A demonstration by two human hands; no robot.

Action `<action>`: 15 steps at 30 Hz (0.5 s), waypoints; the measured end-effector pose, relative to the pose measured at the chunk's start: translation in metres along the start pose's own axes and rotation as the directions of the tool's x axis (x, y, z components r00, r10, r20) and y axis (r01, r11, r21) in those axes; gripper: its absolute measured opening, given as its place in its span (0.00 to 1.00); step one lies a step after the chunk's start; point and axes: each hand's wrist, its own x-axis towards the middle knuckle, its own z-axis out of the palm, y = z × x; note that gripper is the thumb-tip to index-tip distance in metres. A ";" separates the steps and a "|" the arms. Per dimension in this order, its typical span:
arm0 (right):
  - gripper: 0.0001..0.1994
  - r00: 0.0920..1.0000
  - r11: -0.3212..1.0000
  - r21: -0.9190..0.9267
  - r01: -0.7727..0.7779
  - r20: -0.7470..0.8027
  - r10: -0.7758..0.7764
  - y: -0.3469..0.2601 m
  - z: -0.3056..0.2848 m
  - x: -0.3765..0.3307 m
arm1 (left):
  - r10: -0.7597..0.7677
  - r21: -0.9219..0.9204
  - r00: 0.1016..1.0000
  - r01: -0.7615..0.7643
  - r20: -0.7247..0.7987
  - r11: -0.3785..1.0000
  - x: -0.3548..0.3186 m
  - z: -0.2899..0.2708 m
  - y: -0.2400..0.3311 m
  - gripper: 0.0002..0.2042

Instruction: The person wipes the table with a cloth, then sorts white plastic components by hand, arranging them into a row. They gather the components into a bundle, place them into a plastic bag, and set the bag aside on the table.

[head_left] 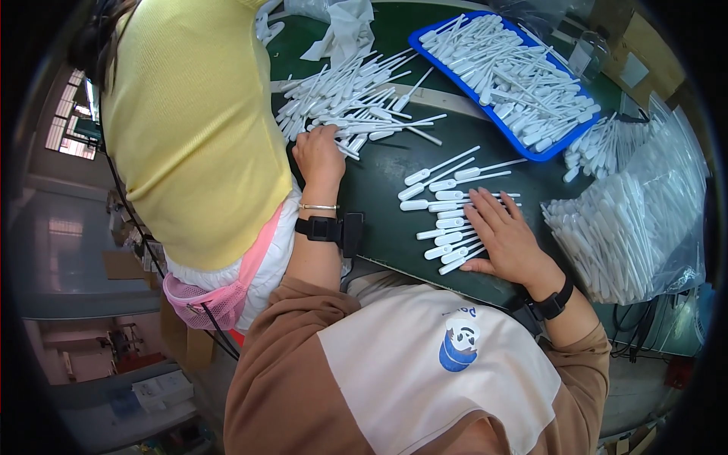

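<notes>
Right hand (506, 241) lies flat with fingers spread on a row of white plastic pipettes (447, 220), slim stems with soft bulb ends, roughly a dozen lined up on the dark green table (379, 182) just ahead of the person. Left hand (318, 155) reaches up, fingers curled into the loose pile of pipettes (356, 102), too many to count. One blue tray (419, 39) sits heaped beyond, one clear bag (644, 220) bulges at the right.
</notes>
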 end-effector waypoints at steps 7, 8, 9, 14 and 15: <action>0.45 1.000 1.000 0.020 -0.005 -0.029 0.005 0.002 0.004 -0.003 | 0.037 -0.024 0.989 -0.034 0.143 0.999 0.007 -0.002 -0.010 0.19; 0.45 0.999 1.000 0.021 -0.007 -0.032 0.008 0.003 0.004 -0.003 | 0.068 -0.037 0.986 -0.063 0.150 0.997 0.007 -0.003 -0.012 0.18; 0.45 0.999 1.000 0.020 0.000 -0.034 0.001 0.003 0.003 -0.003 | 0.072 -0.037 0.986 -0.067 0.149 0.997 0.008 -0.003 -0.014 0.18; 0.44 0.999 1.000 0.022 0.011 -0.040 -0.010 0.004 0.004 -0.003 | 0.107 -0.234 0.993 -0.091 0.056 0.968 0.007 -0.007 -0.013 0.13; 0.44 0.999 1.000 0.026 0.012 -0.042 -0.011 0.004 0.004 -0.004 | 0.125 -0.280 0.992 -0.127 -0.024 0.952 0.005 -0.008 -0.012 0.12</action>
